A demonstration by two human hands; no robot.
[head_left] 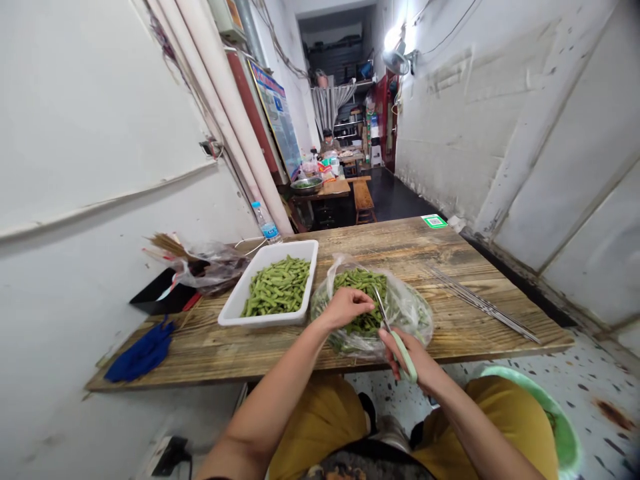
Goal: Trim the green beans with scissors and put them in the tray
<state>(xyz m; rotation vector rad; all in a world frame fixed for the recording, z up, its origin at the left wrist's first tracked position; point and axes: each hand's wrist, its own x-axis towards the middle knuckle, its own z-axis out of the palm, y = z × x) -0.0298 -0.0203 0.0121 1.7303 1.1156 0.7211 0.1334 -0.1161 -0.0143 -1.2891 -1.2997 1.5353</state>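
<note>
My right hand [407,353] grips a pair of scissors [404,357] by pale green handles, the metal blades pointing up and away from me. Left of the blades, my left hand [350,307] is closed in a pinch over a clear plastic bag [410,310]; whatever sits between its fingertips is too small to make out. Green bean pods [357,279] fill the bag, which lies spread open on the wooden table [250,357]. To the left, a white plastic tray [313,267] holds many more green pods.
Several metal skewers [485,303] lie at the table's right. A water bottle [267,223], a bag of sticks [210,263] and a blue cloth [143,353] are on the left. A green basin [565,427] stands on the floor. Farther back, a person [329,141] sits behind another table.
</note>
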